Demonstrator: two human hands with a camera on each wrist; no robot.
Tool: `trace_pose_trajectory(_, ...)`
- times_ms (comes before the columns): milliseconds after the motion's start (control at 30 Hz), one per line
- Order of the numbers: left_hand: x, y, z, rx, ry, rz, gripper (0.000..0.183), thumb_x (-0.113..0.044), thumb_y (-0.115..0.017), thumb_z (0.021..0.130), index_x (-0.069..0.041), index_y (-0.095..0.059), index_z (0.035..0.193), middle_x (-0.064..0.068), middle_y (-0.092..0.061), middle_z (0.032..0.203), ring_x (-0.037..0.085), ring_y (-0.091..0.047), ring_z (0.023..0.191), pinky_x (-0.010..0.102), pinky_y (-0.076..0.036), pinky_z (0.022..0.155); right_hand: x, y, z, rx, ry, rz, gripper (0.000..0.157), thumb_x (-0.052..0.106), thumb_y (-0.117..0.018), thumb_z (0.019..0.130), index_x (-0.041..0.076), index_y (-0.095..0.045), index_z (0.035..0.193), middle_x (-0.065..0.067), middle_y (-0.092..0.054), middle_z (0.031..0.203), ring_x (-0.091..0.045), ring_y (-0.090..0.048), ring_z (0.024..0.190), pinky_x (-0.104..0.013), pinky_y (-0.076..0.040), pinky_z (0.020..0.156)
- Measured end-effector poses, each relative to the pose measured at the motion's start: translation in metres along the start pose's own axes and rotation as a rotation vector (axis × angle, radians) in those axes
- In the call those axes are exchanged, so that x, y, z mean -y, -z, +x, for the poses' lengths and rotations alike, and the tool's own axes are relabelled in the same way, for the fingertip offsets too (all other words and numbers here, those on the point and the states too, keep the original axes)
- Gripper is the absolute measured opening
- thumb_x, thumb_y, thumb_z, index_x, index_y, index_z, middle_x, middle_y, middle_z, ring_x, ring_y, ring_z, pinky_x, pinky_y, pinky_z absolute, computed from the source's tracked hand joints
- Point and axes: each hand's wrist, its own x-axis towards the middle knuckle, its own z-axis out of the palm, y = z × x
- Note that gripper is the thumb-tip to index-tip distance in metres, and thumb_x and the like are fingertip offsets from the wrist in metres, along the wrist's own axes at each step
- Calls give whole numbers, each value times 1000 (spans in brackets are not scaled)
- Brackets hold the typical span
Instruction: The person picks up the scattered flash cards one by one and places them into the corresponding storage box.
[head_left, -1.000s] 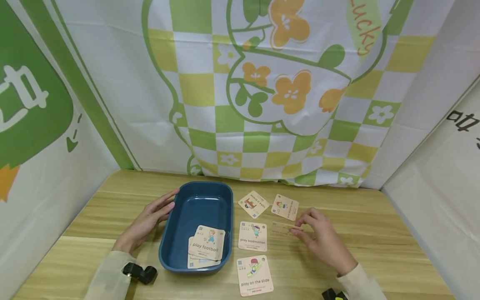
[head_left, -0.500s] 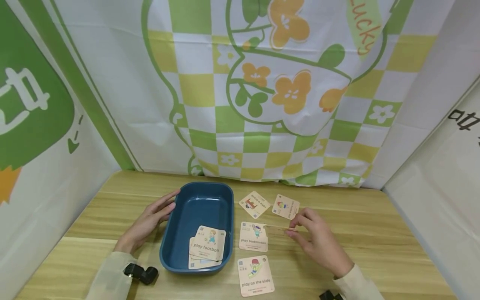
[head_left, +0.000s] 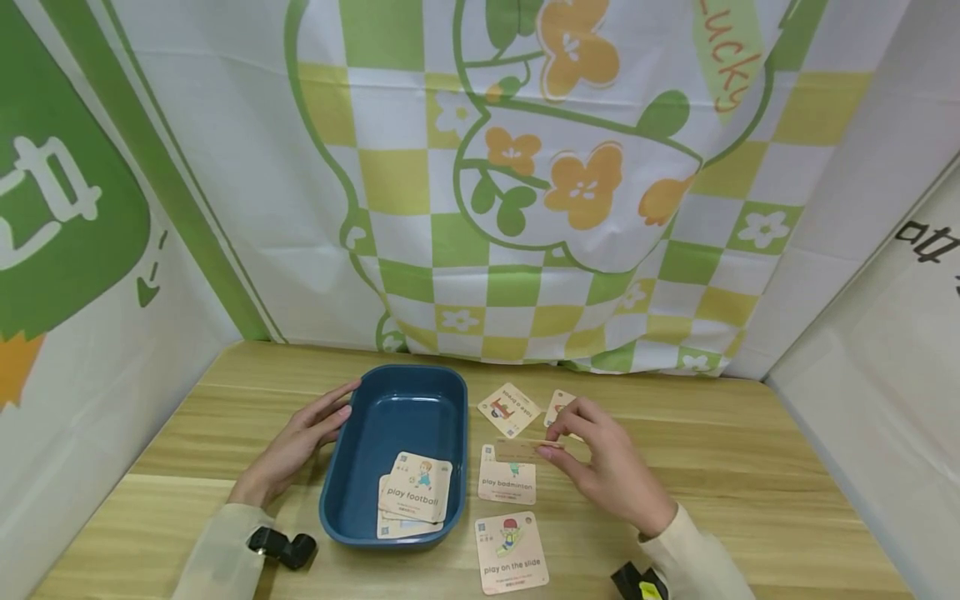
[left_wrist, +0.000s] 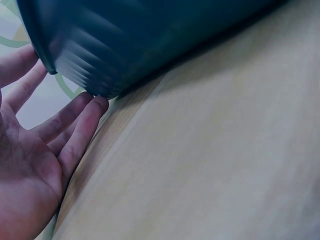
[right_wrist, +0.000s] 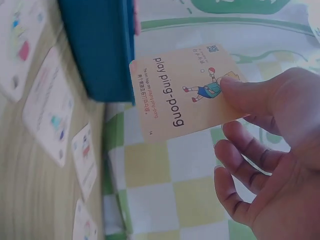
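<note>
My right hand (head_left: 611, 467) pinches a "play ping-pong" card (right_wrist: 175, 97) between thumb and fingers. In the head view this card is seen nearly edge-on, overlapping the top of the "play badminton" card (head_left: 507, 485). My left hand (head_left: 296, 446) touches the left side of a blue tray (head_left: 459, 433), its fingers fairly straight; the left wrist view shows fingertips at the tray's rim and lower wall. Inside the tray's near right corner lie several cards, a "play football" card (head_left: 416, 487) on top.
A "play on the slide" card (head_left: 512, 552) lies nearest on the wooden table (head_left: 712, 467). Farther back are a "take a break" card (head_left: 510, 408) and another card (head_left: 557, 407) partly behind my right hand. A printed cloth (head_left: 457, 250) hangs along the table's back edge.
My right hand has moved left with the ping-pong card, from the table right of the badminton card to above it. My left hand and the tray have stayed in place.
</note>
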Motion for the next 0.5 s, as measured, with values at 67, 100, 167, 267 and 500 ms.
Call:
trace_pose_trajectory(67, 0, 0, 0, -3, 3, 0, 58, -39, -50, 108, -20, -34, 161, 11, -22, 166, 38, -25, 149, 17, -45, 96, 4, -1, 6, -13, 31, 24, 24, 6, -83, 84, 21, -65, 89, 11, -54, 95, -8, -55, 88, -31, -50, 74)
trace_pose_trajectory(100, 0, 0, 0, -5, 4, 0, 58, -39, -50, 108, -20, -34, 160, 11, -22, 166, 38, -25, 149, 17, -45, 96, 5, -2, 8, -20, 47, 34, 24, 5, -83, 84, 20, -65, 89, 11, -55, 94, -8, -55, 88, -32, -50, 75)
trace_pose_trajectory(167, 0, 0, 1, -7, 5, 0, 58, -39, -50, 108, -21, -34, 160, 11, -22, 166, 37, -25, 149, 17, -45, 96, 9, -3, 14, -31, 74, 61, 23, 5, -82, 85, 19, -65, 89, 9, -56, 95, -10, -56, 89, -33, -50, 77)
trace_pose_trajectory(267, 1, 0, 0, -9, 7, 3, 58, -39, -50, 108, -21, -34, 160, 11, -22, 166, 37, -26, 148, 17, -45, 96, 14, -7, 21, -37, 89, 94, 21, 5, -81, 86, 19, -65, 89, 9, -57, 95, -11, -57, 91, -33, -48, 77)
trace_pose_trajectory(500, 1, 0, 0, -12, 8, 10, 59, -41, -50, 107, -22, -34, 160, 11, -22, 166, 37, -26, 148, 16, -44, 96, 27, -19, 36, -28, 73, 195, 18, 5, -80, 88, 17, -65, 90, 7, -57, 97, -13, -57, 94, -31, -50, 80)
